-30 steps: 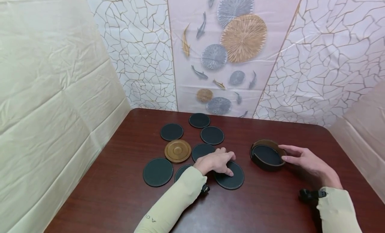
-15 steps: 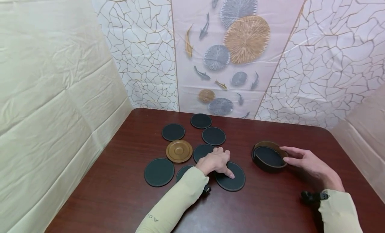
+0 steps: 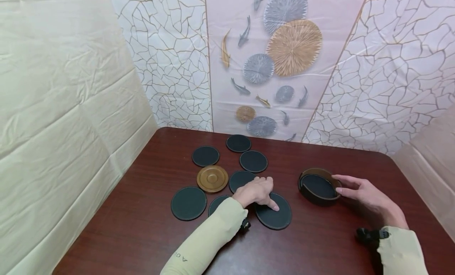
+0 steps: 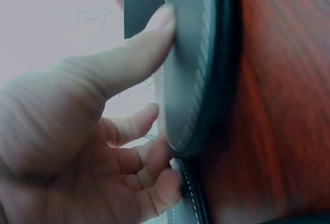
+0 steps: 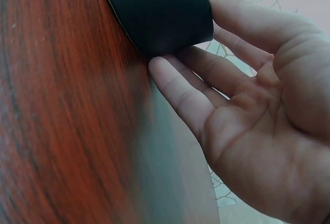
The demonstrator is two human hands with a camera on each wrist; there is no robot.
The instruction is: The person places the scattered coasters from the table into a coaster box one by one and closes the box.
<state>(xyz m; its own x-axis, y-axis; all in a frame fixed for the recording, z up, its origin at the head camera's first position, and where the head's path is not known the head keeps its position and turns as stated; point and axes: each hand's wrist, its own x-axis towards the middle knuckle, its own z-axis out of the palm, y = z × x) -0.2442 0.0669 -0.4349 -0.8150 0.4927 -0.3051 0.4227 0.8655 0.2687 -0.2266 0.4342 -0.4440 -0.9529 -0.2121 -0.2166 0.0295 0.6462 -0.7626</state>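
A round black coaster (image 3: 274, 216) with stitched edging lies under my left hand (image 3: 254, 191). In the left wrist view, the thumb (image 4: 162, 20) presses on its top face, and the loosely bent fingers (image 4: 167, 188) are near its far edge. Another dark coaster (image 3: 239, 181) is partly covered by this hand. Toward the right stands a round coaster holder (image 3: 321, 200), black outside and brown inside, with a black coaster (image 3: 317, 186) in it. My right hand (image 3: 369, 196) touches the holder's outer right side with nearly straight fingers and thumb.
Several more black coasters, such as a near-left one (image 3: 188, 203) and a far one (image 3: 238, 143), are spread over the dark red-brown table (image 3: 149, 235). Among them lies a brown ringed disc (image 3: 212, 179). Patterned cloth (image 3: 170, 62) hangs behind the table.
The coaster under my left thumb has slid slightly toward me. My left fingers have drawn closer together. My right hand stays at the holder, and the head view has shifted a little.
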